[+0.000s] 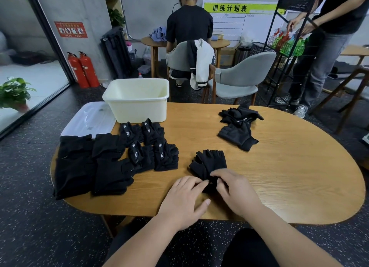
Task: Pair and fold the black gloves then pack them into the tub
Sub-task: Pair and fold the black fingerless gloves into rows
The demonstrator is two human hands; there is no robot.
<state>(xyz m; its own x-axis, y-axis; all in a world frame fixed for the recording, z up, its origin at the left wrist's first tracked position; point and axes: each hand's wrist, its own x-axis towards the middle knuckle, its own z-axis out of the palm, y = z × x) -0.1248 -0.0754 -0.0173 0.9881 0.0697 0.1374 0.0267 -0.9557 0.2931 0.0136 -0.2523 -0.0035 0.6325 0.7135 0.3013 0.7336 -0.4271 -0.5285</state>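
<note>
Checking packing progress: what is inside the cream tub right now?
The tub shows bare inner walls, no gloves. Its near wall hides the floor, so the bottom cannot be checked. Folded pairs lie on the table in front. The right hand pinches a glove.

Oval wooden table (289,177) carries a cream tub (137,109), clear lid (89,119) and many black gloves (165,157)
</note>
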